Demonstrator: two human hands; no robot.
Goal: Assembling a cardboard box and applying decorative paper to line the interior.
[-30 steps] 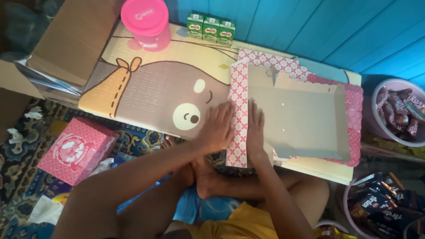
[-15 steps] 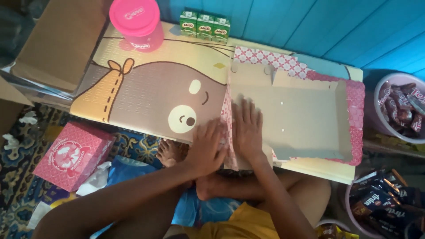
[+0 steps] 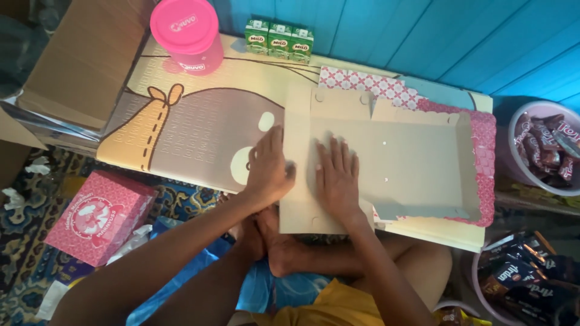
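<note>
A blue plank wall point(image 3: 459, 36) rises behind; patterned carpet point(image 3: 24, 241) covers the floor.

Snack tub point(image 3: 544, 151) cut off right; cardboard box point(image 3: 78, 60) cut off top.

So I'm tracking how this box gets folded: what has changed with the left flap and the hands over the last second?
The left flap of the flat cardboard box, earlier lying with its pink patterned side up, has been turned over and now shows plain brown. The left hand moved up along its left edge; the right hand slid onto the panel and presses flat. The pink tub, the drink cartons and the table mat stayed put.
</note>
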